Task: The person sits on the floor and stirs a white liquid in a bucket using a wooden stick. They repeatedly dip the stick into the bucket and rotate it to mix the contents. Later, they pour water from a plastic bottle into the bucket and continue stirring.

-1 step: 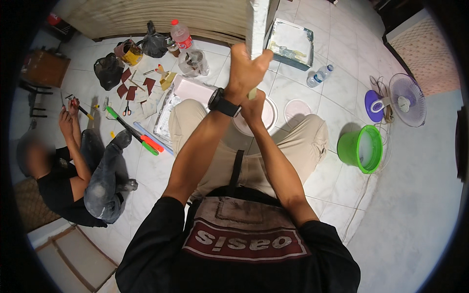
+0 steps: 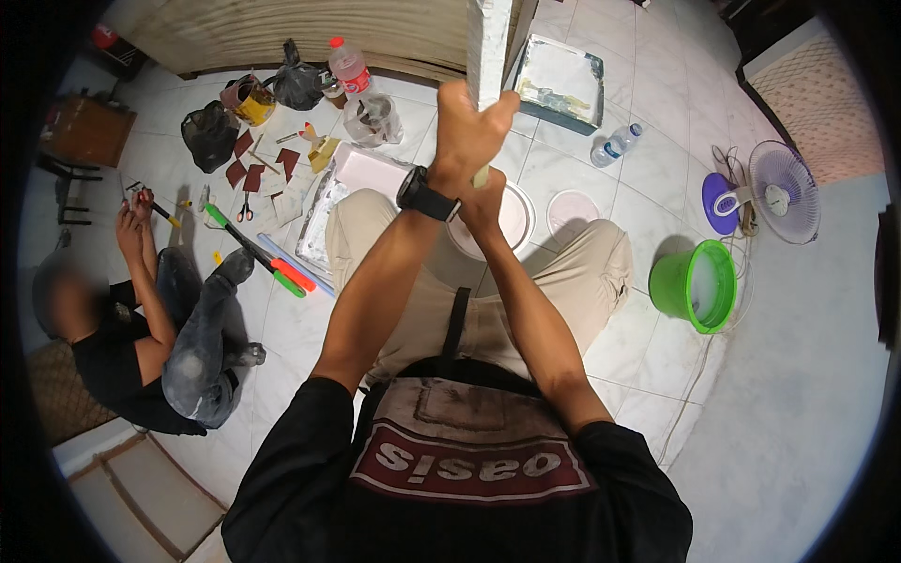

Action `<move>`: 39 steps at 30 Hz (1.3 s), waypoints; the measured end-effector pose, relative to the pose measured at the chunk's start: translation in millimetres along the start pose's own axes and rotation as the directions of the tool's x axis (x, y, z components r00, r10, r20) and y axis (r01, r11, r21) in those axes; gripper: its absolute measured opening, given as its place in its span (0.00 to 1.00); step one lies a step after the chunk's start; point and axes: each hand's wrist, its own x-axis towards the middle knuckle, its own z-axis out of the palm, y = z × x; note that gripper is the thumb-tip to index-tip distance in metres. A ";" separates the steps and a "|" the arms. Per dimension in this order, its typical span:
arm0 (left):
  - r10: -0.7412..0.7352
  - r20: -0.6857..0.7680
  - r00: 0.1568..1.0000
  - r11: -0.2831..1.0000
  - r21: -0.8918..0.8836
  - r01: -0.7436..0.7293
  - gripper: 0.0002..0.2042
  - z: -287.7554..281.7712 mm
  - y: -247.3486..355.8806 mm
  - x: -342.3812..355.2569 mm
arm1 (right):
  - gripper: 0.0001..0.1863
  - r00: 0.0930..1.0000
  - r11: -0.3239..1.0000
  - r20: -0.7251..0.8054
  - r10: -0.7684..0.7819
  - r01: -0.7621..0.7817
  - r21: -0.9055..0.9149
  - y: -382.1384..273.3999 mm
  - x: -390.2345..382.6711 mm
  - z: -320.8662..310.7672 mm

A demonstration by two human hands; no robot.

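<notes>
Both forearms reach forward from the lower edge. My left hand [image 2: 466, 131], a black watch [image 2: 420, 195] on its wrist, is closed around an upright white, rough-coated piece [image 2: 487, 42] that extends past the top edge. Below it my right hand [image 2: 477, 202] grips a pale lower part of the same piece, its fingers partly hidden. Under my hands, between my bent legs, sits a round container of pale pink paint [image 2: 510, 227], with a round lid [image 2: 572, 208] to its right. A paint tray [image 2: 366, 164] with pale pink paint lies to the left.
A co-worker [image 2: 122, 366] sits at left holding tools, beside long green-handled tools [image 2: 286, 281], sandpaper pieces [image 2: 253, 178] and black bags [image 2: 208, 136]. Another tray [image 2: 554, 80] and a bottle [image 2: 615, 145] stand ahead. A green bucket [image 2: 676, 286] and fan [image 2: 784, 192] are at right.
My hands and the white piece have shifted very slightly to the left. The surroundings look the same.
</notes>
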 end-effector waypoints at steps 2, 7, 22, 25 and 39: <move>0.011 -0.023 1.000 0.998 0.058 -0.010 0.09 -2.9 2.3 5.7 | 0.10 1.000 0.997 0.013 -0.013 0.012 0.075 15.0 11.6 8.5; 0.202 -0.045 0.978 0.979 0.039 -0.200 0.10 23.4 -10.9 16.5 | 0.10 0.978 0.977 -0.007 -0.211 0.211 0.042 16.7 40.1 -11.9; 0.114 -0.052 0.992 0.993 0.047 -0.111 0.13 6.8 -4.9 0.5 | 0.06 0.998 0.998 0.036 -0.045 0.043 0.050 8.2 7.1 0.2; 0.288 -0.053 0.956 0.953 0.110 -0.282 0.11 3.1 -7.2 7.9 | 0.08 0.987 0.979 0.043 -0.152 0.145 0.141 14.2 27.9 5.5; -0.042 0.066 0.997 0.999 -0.028 0.044 0.10 10.6 -3.9 -3.5 | 0.09 1.000 0.997 -0.015 0.016 -0.017 -0.079 3.2 -2.3 -19.9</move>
